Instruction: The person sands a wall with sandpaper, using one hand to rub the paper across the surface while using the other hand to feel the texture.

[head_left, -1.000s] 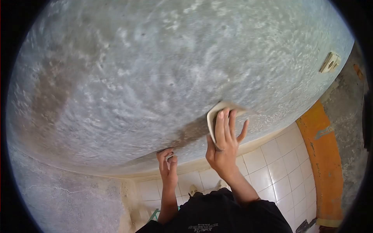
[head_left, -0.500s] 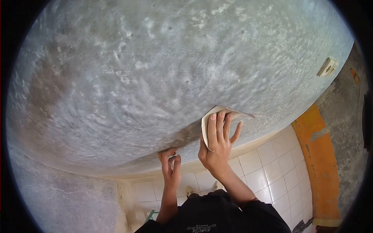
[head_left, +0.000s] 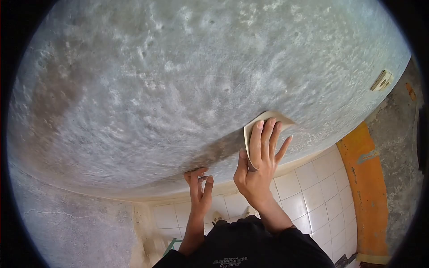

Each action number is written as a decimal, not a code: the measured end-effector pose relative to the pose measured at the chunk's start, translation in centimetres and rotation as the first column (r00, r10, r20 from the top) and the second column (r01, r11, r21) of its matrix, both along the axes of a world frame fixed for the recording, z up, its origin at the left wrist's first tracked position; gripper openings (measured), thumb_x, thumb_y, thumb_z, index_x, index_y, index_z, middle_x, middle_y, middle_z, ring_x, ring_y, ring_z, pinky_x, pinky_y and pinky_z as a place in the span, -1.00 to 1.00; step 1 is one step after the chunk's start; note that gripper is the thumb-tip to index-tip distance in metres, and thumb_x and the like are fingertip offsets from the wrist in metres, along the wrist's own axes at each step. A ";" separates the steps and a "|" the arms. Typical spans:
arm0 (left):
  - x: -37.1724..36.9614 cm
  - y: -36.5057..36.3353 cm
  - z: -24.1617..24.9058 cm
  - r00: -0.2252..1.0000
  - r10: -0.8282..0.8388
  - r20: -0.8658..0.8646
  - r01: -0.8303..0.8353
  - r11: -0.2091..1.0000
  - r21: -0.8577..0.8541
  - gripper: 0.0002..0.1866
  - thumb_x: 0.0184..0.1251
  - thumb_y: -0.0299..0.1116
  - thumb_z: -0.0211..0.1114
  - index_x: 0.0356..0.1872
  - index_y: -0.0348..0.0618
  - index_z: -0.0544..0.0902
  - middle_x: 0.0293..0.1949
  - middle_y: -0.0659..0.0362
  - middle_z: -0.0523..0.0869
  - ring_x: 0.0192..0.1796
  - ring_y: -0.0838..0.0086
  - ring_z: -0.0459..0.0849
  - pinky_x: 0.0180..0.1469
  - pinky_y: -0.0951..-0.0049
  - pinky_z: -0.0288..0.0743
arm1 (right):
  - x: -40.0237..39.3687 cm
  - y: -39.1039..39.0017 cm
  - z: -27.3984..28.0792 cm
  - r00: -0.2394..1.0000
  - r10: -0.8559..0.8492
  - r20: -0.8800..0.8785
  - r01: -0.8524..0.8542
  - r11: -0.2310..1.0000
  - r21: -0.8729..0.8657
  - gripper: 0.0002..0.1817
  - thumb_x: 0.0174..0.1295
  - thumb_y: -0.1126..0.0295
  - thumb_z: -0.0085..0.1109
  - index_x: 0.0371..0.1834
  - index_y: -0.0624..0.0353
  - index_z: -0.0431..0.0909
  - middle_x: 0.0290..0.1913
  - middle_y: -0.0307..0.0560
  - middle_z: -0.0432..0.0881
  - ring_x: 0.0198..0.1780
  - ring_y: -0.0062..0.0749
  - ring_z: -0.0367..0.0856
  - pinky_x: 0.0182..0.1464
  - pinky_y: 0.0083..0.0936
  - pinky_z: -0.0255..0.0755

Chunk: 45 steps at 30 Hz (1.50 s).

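Observation:
A grey, mottled plaster wall (head_left: 178,89) fills most of the view. My right hand (head_left: 261,165) presses a sheet of sandpaper (head_left: 286,119) against it. The fingers lie spread over the pale backing, and the thumb is by the folded left edge. The sheet's face toward the wall is hidden. Lower and to the left, my left hand (head_left: 199,192) touches the wall with bent fingertips. Its thumb stands apart from the fingers, and I see nothing held in it.
White floor tiles (head_left: 308,203) run along the wall's foot. An electrical socket (head_left: 382,80) sits at the wall's right end, near an orange painted strip (head_left: 368,187). At the left, a cracked side wall (head_left: 85,232) meets this one. A green frame (head_left: 173,244) is near my left forearm.
My right hand has slid the sandpaper up and to the right along the wall. My left hand stays at nearly the same spot, its fingertips on the wall.

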<state>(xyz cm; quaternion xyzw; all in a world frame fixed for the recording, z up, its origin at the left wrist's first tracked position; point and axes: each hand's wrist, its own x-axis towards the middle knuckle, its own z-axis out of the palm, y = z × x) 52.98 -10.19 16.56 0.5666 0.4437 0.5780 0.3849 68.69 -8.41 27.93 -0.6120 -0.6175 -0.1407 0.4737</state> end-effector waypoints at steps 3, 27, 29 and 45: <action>-0.2 0.2 -0.1 0.998 -0.004 -0.067 0.005 1.000 0.014 -0.71 0.30 -0.50 0.21 0.04 -0.15 0.49 -0.04 0.18 0.30 0.02 0.48 0.30 0.05 0.50 0.27 | -0.2 0.1 2.0 1.000 -0.004 -0.002 0.004 1.000 0.003 -0.27 0.11 0.36 0.10 0.43 0.21 0.19 0.46 0.18 0.16 0.50 0.24 -0.05 0.39 0.33 -0.56; -0.7 0.3 -0.5 0.993 0.000 -0.119 0.011 0.995 0.099 -0.73 0.29 -0.52 0.20 0.02 -0.20 0.52 -0.14 0.17 0.34 -0.02 0.42 0.31 0.10 0.44 0.24 | -0.4 0.7 1.7 0.991 0.114 -0.073 -0.107 0.990 0.095 -0.32 0.14 0.35 0.14 0.40 0.14 0.27 0.46 0.19 0.15 0.50 0.28 -0.07 0.39 0.35 -0.33; -0.7 0.3 -0.2 0.985 0.022 -0.169 0.001 0.991 0.134 -0.75 0.29 -0.51 0.20 0.00 -0.21 0.54 -0.14 0.16 0.35 -0.03 0.40 0.32 0.11 0.43 0.23 | -0.5 1.1 2.0 0.991 0.108 -0.075 -0.097 0.985 0.143 -0.34 0.16 0.36 0.10 0.40 0.17 0.28 0.45 0.21 0.17 0.50 0.30 -0.06 0.39 0.34 -0.29; -1.4 0.1 0.1 0.967 -0.007 -0.255 0.028 0.996 0.079 -0.75 0.33 -0.46 0.16 0.01 -0.24 0.54 -0.04 0.10 0.43 0.07 0.36 0.35 0.20 0.41 0.20 | -1.9 -1.4 -9.1 0.976 0.205 -0.078 -0.216 0.961 -0.173 -0.30 0.16 0.46 0.10 0.41 0.37 0.13 0.45 0.43 0.01 0.49 0.44 -0.23 0.39 0.35 -0.43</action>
